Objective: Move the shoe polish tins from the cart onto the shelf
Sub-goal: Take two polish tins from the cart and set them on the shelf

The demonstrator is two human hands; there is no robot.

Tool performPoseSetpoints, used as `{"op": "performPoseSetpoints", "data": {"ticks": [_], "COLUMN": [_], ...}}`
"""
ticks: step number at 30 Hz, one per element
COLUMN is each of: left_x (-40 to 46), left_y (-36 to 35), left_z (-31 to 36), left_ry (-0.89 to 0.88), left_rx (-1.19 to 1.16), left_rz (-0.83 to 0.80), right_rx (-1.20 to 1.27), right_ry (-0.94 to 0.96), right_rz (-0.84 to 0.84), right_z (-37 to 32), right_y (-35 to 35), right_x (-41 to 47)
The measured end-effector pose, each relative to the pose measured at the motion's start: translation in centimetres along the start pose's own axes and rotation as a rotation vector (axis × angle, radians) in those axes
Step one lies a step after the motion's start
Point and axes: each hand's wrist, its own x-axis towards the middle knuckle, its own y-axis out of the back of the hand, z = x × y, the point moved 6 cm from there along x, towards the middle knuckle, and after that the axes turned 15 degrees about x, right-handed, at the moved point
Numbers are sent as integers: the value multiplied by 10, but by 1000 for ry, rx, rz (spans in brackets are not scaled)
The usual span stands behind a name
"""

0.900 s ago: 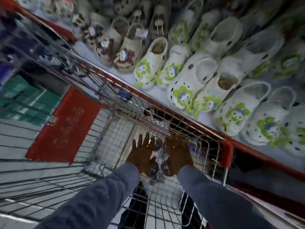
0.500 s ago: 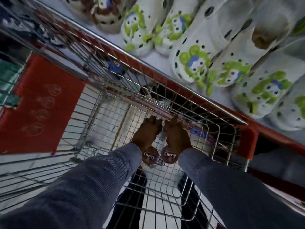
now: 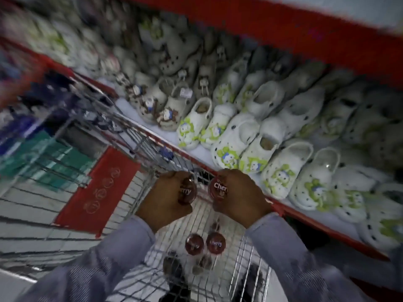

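My left hand (image 3: 163, 199) grips a round dark-red shoe polish tin (image 3: 187, 191) with white "Cherry" lettering. My right hand (image 3: 242, 197) grips a second such tin (image 3: 218, 188). Both hands are raised above the wire cart (image 3: 139, 136), close to the red front edge of the shelf (image 3: 305, 216). Two more red tins (image 3: 194, 244) (image 3: 216, 243) lie side by side on the cart's wire floor below my hands. Darker round shapes beneath them are too blurred to identify.
The shelf board holds rows of white clogs with green charms (image 3: 235, 140) and beige clogs with brown charms (image 3: 152, 105). A red shelf edge (image 3: 283, 25) runs above. A red panel (image 3: 98, 192) and green packs (image 3: 50, 162) lie left of the cart.
Both hands have lifted out of the cart basket, each with a tin in it. The view has swung up toward the shelf, and two tins now show on the cart floor.
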Motion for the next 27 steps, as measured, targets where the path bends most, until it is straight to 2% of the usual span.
{"op": "performPoseSetpoints", "data": {"ticks": [8, 13, 20, 27], "left_x": [-3, 16, 86, 186], "left_y": [206, 290, 333, 314], "left_z": [84, 141, 197, 235], "left_ry": [-127, -254, -311, -279], "left_rx": [135, 165, 145, 168], "left_rz": [261, 414, 441, 330], "right_rx": [-72, -86, -21, 34], "right_ry": [234, 282, 238, 54], "right_rz": [242, 392, 568, 613], "right_z": [-144, -182, -179, -136], "right_y": [172, 256, 333, 364], "right_x": [-53, -73, -50, 25]}}
